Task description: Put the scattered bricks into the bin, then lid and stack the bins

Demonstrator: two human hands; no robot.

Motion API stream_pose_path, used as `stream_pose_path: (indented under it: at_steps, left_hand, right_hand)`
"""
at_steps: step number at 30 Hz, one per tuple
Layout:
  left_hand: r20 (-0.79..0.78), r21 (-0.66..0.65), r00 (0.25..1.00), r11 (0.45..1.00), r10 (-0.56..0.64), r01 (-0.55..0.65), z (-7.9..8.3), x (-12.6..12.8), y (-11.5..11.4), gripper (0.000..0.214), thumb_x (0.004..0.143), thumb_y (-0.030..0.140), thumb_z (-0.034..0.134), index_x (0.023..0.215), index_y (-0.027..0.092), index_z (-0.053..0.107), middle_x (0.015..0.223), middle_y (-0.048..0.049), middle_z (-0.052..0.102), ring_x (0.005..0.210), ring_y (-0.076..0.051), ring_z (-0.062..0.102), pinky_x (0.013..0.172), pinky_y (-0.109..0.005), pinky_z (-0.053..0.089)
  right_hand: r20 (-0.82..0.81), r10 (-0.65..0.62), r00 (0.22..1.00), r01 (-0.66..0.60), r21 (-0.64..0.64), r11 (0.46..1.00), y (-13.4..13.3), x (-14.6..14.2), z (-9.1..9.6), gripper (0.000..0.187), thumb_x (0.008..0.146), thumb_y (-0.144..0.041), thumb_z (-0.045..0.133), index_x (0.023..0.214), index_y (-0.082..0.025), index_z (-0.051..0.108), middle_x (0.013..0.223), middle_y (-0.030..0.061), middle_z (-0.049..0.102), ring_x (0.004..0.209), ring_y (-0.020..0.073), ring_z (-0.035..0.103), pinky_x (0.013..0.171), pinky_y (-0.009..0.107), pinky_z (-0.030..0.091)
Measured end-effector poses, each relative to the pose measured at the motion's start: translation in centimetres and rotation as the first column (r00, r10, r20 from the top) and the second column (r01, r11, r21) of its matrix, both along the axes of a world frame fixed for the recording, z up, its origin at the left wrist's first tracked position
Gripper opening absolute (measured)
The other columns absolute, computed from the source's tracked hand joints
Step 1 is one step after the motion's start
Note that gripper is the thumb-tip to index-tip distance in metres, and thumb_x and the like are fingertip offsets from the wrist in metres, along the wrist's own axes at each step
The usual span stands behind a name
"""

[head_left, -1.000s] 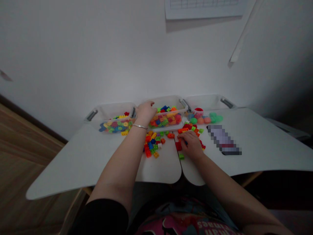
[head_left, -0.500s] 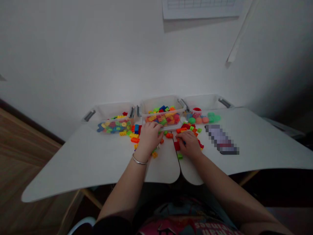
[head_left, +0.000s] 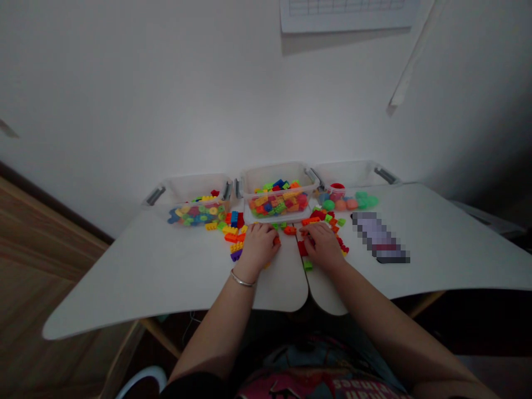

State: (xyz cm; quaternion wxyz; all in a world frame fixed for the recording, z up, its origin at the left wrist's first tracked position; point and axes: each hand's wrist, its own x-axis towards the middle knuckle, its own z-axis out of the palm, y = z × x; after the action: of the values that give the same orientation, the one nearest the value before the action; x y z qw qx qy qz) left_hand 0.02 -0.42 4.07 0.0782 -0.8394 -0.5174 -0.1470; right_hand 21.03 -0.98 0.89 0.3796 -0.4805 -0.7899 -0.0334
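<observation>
White two-part table (head_left: 145,271) against a white wall (head_left: 166,83). Three clear bins (head_left: 189,188) of coloured pieces line the far edge. Near the middle bin (head_left: 274,169) lie loose bricks (head_left: 235,233). The left hand (head_left: 260,246) and right hand (head_left: 325,246) rest palm-down on them, and whether either grips a brick cannot be told. To the right is a pixelated object (head_left: 380,238).

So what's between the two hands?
Head view: an orange brick lies between left hand and right hand; the rest is bare table with a seam.

Lettering on the shirt (head_left: 316,379) is too blurred to read.
</observation>
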Motion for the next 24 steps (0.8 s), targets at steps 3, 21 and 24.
stream_pose_path:
  at_steps: [3, 21, 24]
  left_hand:
    - [0.046, 0.017, 0.998, 0.999, -0.04, 0.039, -0.3, -0.1, 0.0, 0.015, 0.083, 0.029, 0.063, 0.093, 0.024, 0.072, 0.104, -0.0064, 0.068, 0.1, -0.027, 0.056, 0.092, -0.045, 0.041]
    - [0.164, 0.05, 0.982, 0.995, -0.092, 0.085, -1.1, -0.5, 0.3, 0.018, 0.088, 0.028, 0.057, 0.098, 0.023, 0.071, 0.098, -0.0051, 0.072, 0.098, -0.025, 0.057, 0.097, -0.045, 0.039]
    - [0.168, 0.05, 0.98, 0.994, -0.107, 0.1, -1.0, -0.5, 0.3, 0.02, 0.086, 0.028, 0.06, 0.103, 0.022, 0.069, 0.098, -0.0061, 0.072, 0.099, -0.025, 0.057, 0.098, -0.044, 0.039]
  right_hand:
    - [0.075, -0.025, 0.997, 0.031, -0.079, 0.996, 0.1, -0.5, 0.5, 0.028, 0.087, -0.018, 0.052, 0.112, -0.016, 0.064, 0.109, 0.011, 0.068, 0.104, 0.0269, 0.058, 0.095, 0.043, 0.044]
    - [0.372, -0.105, 0.922, 0.203, -0.235, 0.951, 2.7, -3.9, 2.6, 0.02, 0.085, -0.033, 0.062, 0.092, -0.016, 0.07, 0.092, 0.0137, 0.072, 0.093, 0.0309, 0.061, 0.08, 0.042, 0.044]
    - [0.321, -0.035, 0.946, 0.114, -0.232, 0.966, 2.3, -3.9, 2.5, 0.017, 0.084, -0.031, 0.063, 0.094, -0.019, 0.07, 0.094, 0.0112, 0.072, 0.093, 0.0283, 0.061, 0.081, 0.039, 0.045]
